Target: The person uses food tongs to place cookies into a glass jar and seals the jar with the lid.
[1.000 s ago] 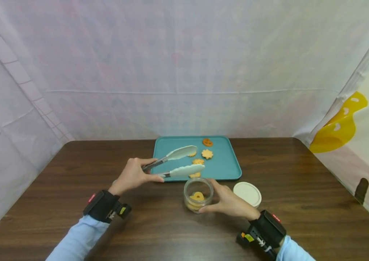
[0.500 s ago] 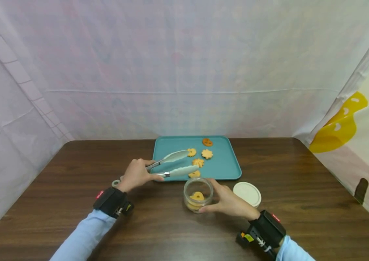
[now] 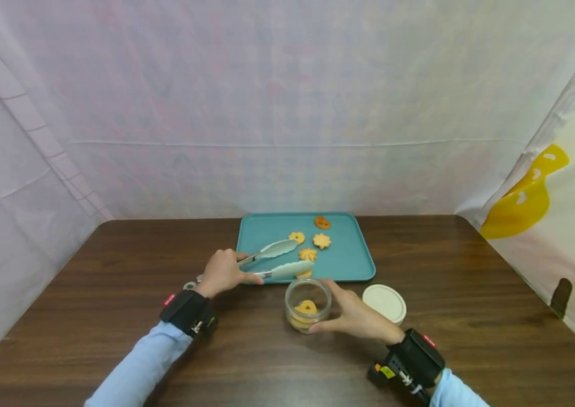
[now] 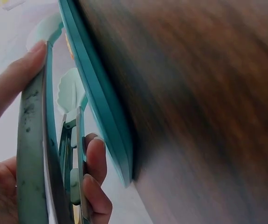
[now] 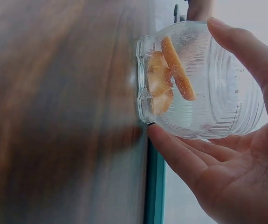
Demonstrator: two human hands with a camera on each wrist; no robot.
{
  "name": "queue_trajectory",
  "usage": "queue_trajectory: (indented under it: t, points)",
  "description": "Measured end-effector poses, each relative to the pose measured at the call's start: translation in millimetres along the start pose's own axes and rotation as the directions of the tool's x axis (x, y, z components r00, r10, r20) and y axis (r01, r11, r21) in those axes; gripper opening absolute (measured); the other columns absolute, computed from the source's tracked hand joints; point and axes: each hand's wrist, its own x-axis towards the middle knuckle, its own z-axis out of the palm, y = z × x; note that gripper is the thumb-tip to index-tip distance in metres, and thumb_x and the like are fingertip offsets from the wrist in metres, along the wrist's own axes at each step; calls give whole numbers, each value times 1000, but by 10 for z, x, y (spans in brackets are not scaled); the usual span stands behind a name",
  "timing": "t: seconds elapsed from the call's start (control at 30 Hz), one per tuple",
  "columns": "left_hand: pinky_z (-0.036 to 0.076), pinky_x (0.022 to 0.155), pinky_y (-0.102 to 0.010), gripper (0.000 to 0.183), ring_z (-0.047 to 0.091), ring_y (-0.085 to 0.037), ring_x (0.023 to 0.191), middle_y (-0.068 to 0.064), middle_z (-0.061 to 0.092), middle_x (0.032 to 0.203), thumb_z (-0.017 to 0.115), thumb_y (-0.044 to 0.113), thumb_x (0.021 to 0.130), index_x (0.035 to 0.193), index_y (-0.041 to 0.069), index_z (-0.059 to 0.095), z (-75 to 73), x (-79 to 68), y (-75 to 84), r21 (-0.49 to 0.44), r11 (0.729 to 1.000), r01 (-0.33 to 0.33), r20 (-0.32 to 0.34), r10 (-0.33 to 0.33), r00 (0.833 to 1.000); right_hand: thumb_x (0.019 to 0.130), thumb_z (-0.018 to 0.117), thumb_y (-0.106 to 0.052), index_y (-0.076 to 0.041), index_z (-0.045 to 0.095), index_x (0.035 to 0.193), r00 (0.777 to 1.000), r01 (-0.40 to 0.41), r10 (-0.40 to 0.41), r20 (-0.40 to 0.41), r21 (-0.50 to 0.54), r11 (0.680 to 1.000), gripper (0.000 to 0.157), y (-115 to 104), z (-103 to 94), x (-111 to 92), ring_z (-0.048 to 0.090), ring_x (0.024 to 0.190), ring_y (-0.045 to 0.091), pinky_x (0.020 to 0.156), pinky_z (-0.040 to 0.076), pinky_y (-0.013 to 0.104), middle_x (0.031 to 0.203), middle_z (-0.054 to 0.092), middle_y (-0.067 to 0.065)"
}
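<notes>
1. Tongs (image 3: 289,270): metal arms, pale-green scalloped tips, spread apart over the teal tray (image 3: 345,260) and its cookies (image 3: 321,241).
2. Jar (image 5: 202,79): clear ribbed glass, upright on the worktop (image 3: 267,362), cookies inside.
3. Your left hand (image 3: 225,273) grips the tongs; your right hand (image 3: 351,315) clasps the jar.
4. Tray's near edge sits just beyond the jar; white lid (image 3: 385,303) lies near your right hand; bare worktop extends leftward.

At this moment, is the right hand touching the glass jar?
Touching: the right wrist view shows the right hand holding the glass jar from both sides.
</notes>
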Motion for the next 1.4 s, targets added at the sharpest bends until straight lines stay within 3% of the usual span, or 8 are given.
queue_trajectory:
  t: [0.37,0.73,0.83,0.93,1.03,1.13,1.2,1.4]
  points:
    - [27,47,-23,73,40,-13,55,-9,63,65,80,48,53,108,2,65,7,25,16,-43,998,35,15,-34,999,70,73,-35,-19,32,133,1000,16,-17,-19,-48,999,76,273,27,34,54,106,20,80,46,23,120,54,10]
    - [28,49,-24,73,40,-15,60,-11,64,78,81,48,53,109,3,65,-32,16,-73,-45,995,88,-8,-89,996,72,73,-30,-15,32,133,1000,-18,15,-24,-96,995,75,155,21,18,54,105,22,80,46,25,116,56,9]
    - [25,50,-25,76,35,-14,58,-4,56,67,81,48,53,111,2,63,-47,6,-93,-62,996,71,-15,-72,997,73,73,-23,-8,32,134,1000,-15,15,-9,-64,998,75,40,7,0,54,106,27,81,46,26,117,55,14]
    - [20,49,-25,79,26,-12,53,2,34,56,81,48,53,114,0,61,-52,1,-112,-101,994,47,-2,-48,999,74,73,-20,-4,31,134,1000,-17,17,2,-37,999,74,-54,-8,-17,53,106,30,81,46,25,117,54,18]
    - [27,50,-25,80,32,-11,52,2,42,54,80,49,53,114,0,60,-39,-1,-118,-116,993,18,5,-18,1000,74,72,-19,-3,31,133,1000,-10,10,5,-22,1000,74,-81,-13,-25,52,107,31,81,46,25,118,53,20]
    - [42,59,-30,80,54,-17,66,-13,66,78,80,50,52,112,1,62,-24,-4,-113,-75,997,-11,-1,11,1000,75,72,-21,-4,31,133,1000,1,-1,0,-17,1000,73,-77,-10,-30,52,107,30,81,46,24,118,53,19]
    - [46,66,-34,79,60,-23,79,-20,65,96,80,51,52,111,1,63,-16,-3,-108,-42,999,-23,-9,22,1000,75,72,-22,-5,31,133,1000,6,-6,-2,-19,1000,73,-68,-6,-31,53,107,29,81,46,24,118,53,18]
    - [45,62,-33,76,60,-24,80,-20,64,99,81,48,52,109,2,64,-11,4,-97,-5,1000,-17,-12,17,1000,74,73,-18,-3,32,133,1000,6,-6,0,-2,1000,73,-71,-3,-24,52,107,30,81,45,23,118,52,20]
